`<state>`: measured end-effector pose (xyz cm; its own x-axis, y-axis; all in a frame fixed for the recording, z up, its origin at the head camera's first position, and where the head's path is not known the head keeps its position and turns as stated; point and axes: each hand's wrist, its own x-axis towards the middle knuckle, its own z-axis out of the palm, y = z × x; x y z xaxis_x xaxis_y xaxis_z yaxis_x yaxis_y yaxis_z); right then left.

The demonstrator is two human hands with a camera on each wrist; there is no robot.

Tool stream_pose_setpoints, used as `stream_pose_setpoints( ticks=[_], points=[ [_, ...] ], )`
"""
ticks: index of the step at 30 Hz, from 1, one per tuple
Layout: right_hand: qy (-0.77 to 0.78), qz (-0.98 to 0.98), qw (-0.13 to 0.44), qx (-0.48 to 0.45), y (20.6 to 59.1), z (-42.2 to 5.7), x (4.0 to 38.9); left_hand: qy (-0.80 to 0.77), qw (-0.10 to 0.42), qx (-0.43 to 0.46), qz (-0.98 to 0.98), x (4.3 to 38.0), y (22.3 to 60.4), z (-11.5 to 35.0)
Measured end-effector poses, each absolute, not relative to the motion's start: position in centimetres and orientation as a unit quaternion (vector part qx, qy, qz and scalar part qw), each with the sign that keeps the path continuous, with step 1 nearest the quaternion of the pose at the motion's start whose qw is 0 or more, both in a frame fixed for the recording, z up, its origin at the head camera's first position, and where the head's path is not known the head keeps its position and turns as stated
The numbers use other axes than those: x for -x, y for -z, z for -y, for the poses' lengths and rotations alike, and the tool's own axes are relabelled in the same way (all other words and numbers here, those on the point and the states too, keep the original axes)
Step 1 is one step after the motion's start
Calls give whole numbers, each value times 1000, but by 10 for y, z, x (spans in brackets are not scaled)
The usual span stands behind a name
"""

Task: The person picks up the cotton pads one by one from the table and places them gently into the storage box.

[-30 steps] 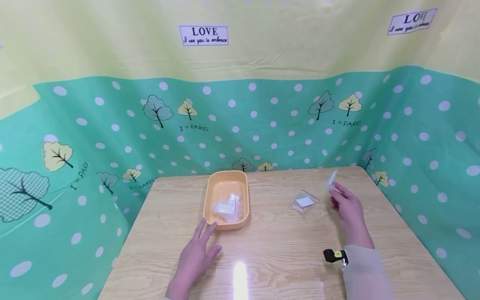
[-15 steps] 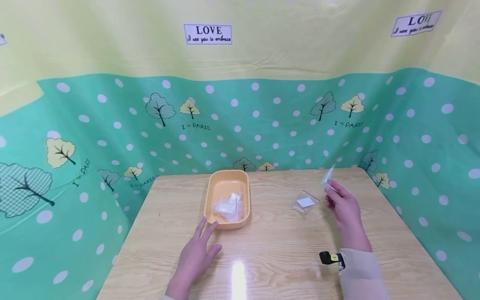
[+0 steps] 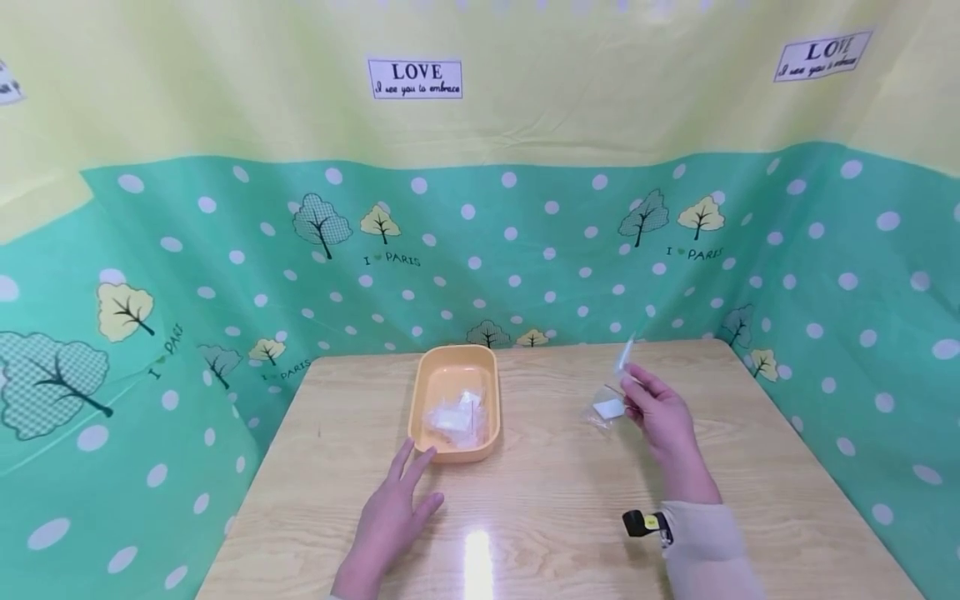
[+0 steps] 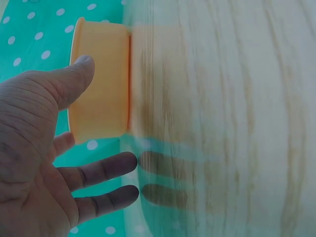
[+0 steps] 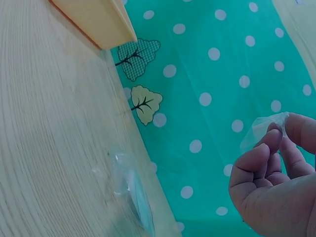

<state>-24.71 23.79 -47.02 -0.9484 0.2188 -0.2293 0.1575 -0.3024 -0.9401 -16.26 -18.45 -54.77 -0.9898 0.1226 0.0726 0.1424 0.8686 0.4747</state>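
My right hand (image 3: pixel 663 421) pinches a small clear plastic bag (image 3: pixel 623 358) between thumb and fingers, above the right side of the table. In the right wrist view the held bag (image 5: pixel 257 131) looks thin and see-through; its contents are unclear. Just left of that hand, a clear zip bag (image 3: pixel 606 408) with a white piece inside lies on the table. My left hand (image 3: pixel 390 517), fingers spread, is at the near left corner of an orange plastic bin (image 3: pixel 453 375); whether the fingertips touch it I cannot tell. Inside the bin lie clear bags (image 3: pixel 459 419) with white pieces.
The wooden table (image 3: pixel 555 500) runs back to a green dotted curtain (image 3: pixel 517 250), which also hangs along both sides. A bright reflection shows on the table's front part. A black wrist device (image 3: pixel 643 523) is strapped by the right sleeve.
The right hand has moved left with the held bag, and now partly covers the zip bag on the table. The left hand and the bin have stayed in place.
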Motion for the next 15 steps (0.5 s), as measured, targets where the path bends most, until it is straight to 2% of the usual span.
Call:
stream_pose_setpoints(
  ticks=[15],
  points=[
    [-736, 667, 8, 111, 477, -197, 248, 253, 20, 70, 965, 160, 545, 182]
  ],
)
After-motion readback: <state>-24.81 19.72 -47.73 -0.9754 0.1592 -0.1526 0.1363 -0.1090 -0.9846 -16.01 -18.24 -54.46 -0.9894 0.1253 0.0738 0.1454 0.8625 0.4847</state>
